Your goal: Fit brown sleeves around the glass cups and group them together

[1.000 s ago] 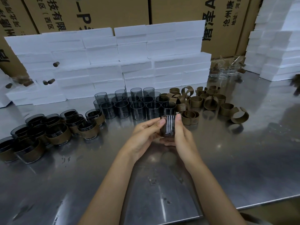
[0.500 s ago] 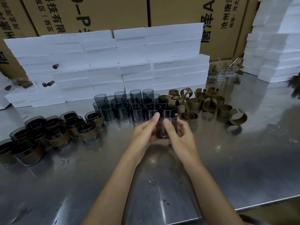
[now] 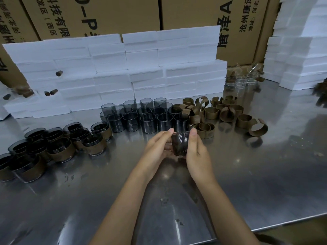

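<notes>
Between both hands, just above the steel table, is a dark glass cup [image 3: 180,143], tilted slightly; whether a sleeve is round it I cannot tell. My left hand [image 3: 158,147] holds its left side, fingertips at the rim. My right hand [image 3: 198,152] grips its right side, thumb at the rim. Behind them stand several bare smoked-glass cups [image 3: 141,117]. Loose brown sleeves [image 3: 221,112] lie in a heap to the right. At the left is a group of sleeved cups [image 3: 53,145].
A wall of white foam blocks [image 3: 123,68] runs behind the cups, with cardboard boxes [image 3: 106,15] behind it. More foam blocks [image 3: 297,59] stack at the right. Clear glass cups [image 3: 242,80] stand far right. The steel table [image 3: 265,183] reaches to its near edge.
The cup stays between both hands and has tipped a little, held slightly lower. My fingers have shifted on its rim and sides.
</notes>
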